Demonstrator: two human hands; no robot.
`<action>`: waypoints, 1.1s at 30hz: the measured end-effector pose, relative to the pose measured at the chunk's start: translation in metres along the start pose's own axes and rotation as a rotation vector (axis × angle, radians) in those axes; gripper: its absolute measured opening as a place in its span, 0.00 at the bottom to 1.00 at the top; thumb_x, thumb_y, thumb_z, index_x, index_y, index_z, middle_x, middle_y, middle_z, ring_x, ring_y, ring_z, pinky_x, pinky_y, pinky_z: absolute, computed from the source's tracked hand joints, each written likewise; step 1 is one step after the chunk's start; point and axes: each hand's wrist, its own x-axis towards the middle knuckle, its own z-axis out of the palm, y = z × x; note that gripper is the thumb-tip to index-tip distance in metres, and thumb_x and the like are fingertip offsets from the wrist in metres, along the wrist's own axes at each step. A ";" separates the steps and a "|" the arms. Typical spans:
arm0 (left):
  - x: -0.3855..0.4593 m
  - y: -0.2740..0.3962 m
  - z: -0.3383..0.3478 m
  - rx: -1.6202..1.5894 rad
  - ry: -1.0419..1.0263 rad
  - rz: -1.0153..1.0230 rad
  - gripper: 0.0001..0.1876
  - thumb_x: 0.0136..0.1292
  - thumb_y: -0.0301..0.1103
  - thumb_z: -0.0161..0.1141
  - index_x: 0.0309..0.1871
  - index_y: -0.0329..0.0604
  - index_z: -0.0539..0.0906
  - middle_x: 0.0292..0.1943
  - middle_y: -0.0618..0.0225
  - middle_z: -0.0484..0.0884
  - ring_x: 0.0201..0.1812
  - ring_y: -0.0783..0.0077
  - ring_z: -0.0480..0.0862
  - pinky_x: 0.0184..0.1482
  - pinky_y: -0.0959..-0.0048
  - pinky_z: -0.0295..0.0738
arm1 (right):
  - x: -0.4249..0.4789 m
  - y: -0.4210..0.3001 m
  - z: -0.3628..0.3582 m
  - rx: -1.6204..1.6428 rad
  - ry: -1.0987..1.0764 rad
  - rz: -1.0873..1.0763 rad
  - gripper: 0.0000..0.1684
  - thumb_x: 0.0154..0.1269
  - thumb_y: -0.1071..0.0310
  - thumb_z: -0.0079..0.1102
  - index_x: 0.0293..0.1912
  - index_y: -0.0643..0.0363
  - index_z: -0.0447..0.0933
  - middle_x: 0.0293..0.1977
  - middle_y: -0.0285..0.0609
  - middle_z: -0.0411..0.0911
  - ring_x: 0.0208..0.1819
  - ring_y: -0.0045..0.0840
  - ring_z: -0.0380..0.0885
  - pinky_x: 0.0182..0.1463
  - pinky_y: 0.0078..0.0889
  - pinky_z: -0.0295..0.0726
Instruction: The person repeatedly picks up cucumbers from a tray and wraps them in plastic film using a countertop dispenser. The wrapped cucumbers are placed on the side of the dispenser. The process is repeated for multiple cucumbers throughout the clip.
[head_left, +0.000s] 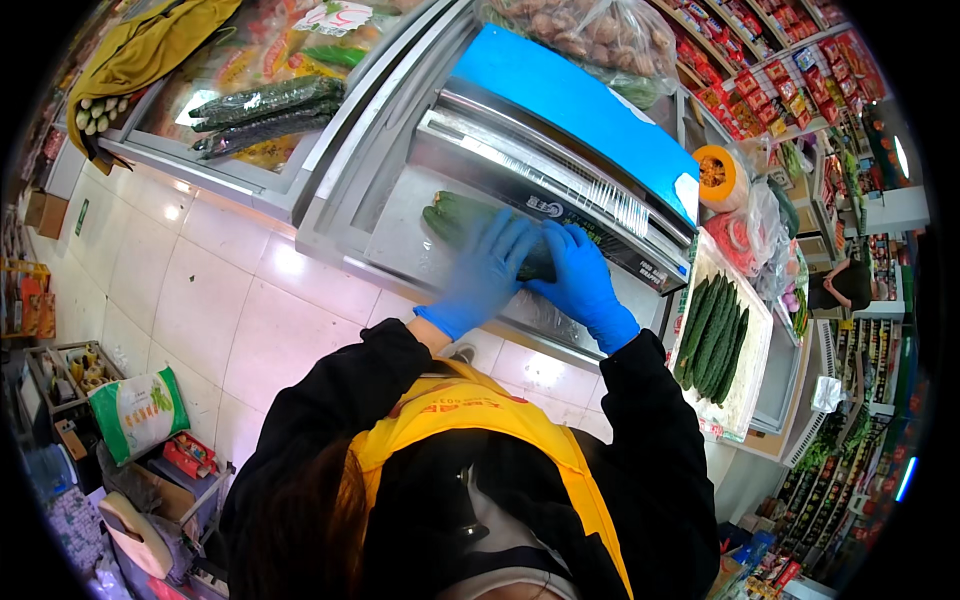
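Note:
Green cucumbers (448, 217) lie side by side on the metal plate (397, 251) of a film wrapping machine (559, 191), partly hidden by both hands. Clear plastic film (536, 311) shows beneath and in front of them. Blurred by motion, my left hand (487, 274) in a blue glove lies across the middle of the cucumbers, fingers stretched over the top; whether it grips them is not visible. Also blue-gloved, my right hand (581, 277) is curled around their right end, thumb in front and fingers behind. A roll of film (592, 191) sits behind the machine's front bar.
Wrapped cucumbers (270, 112) lie on the chest freezer (247, 180) at left. A white foam tray (739, 352) of unwrapped cucumbers (712, 337) stands at right, near a cut pumpkin (718, 178). Bagged mushrooms (592, 30) sit behind the blue board (577, 112). Another person (844, 285) stands far right.

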 end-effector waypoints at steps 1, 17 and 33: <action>0.004 -0.002 -0.004 -0.023 -0.026 -0.005 0.39 0.51 0.48 0.67 0.66 0.45 0.68 0.66 0.61 0.66 0.73 0.54 0.57 0.73 0.49 0.45 | -0.002 0.001 0.001 -0.010 -0.001 -0.004 0.46 0.48 0.59 0.74 0.64 0.61 0.63 0.61 0.52 0.67 0.63 0.49 0.65 0.64 0.46 0.69; 0.037 -0.029 -0.016 0.016 -0.255 0.201 0.28 0.52 0.48 0.65 0.55 0.45 0.77 0.48 0.66 0.80 0.52 0.65 0.78 0.58 0.63 0.69 | 0.005 -0.010 0.005 -0.130 -0.026 -0.012 0.44 0.46 0.64 0.73 0.62 0.65 0.64 0.57 0.54 0.70 0.59 0.45 0.70 0.63 0.44 0.69; 0.034 -0.047 -0.051 -0.168 -0.023 0.184 0.47 0.45 0.49 0.73 0.69 0.42 0.65 0.50 0.62 0.78 0.55 0.61 0.75 0.64 0.53 0.61 | 0.010 -0.018 0.016 -0.079 0.000 0.024 0.52 0.46 0.58 0.75 0.67 0.65 0.58 0.60 0.56 0.67 0.62 0.48 0.67 0.64 0.45 0.68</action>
